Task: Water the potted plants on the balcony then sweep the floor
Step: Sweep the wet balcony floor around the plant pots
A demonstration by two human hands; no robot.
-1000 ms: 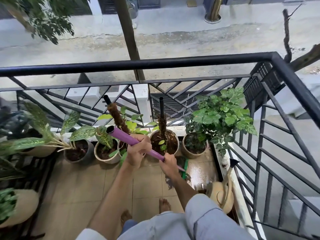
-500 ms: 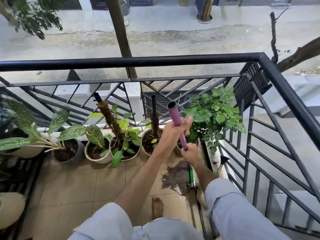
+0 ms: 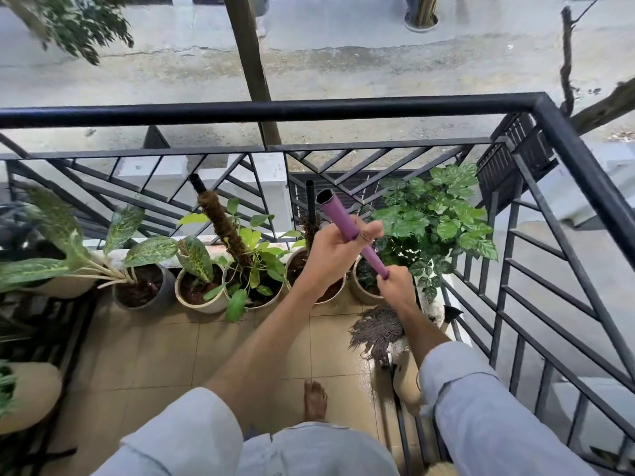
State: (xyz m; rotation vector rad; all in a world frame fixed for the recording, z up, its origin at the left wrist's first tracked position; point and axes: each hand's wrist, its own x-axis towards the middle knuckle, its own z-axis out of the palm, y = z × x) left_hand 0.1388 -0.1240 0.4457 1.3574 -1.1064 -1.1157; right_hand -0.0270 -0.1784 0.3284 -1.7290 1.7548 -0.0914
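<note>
Both hands grip a purple mop handle that tilts up toward the railing. My left hand holds it high, near the open top end. Lower down, my right hand is closed round the shaft. The grey string mop head rests on the wet tan tiles by the right railing, under my right forearm. A row of potted plants stands along the front railing; a bushy green plant fills the right corner.
A black metal railing bounds the balcony in front and on the right. A beige watering can sits on the floor at the right, partly hidden by my sleeve. More pots line the left side. My bare foot stands on the tiles.
The handle swung from lying low across the pots to a steep tilt, and both hands shifted right with it. The mop head now lies by the right railing.
</note>
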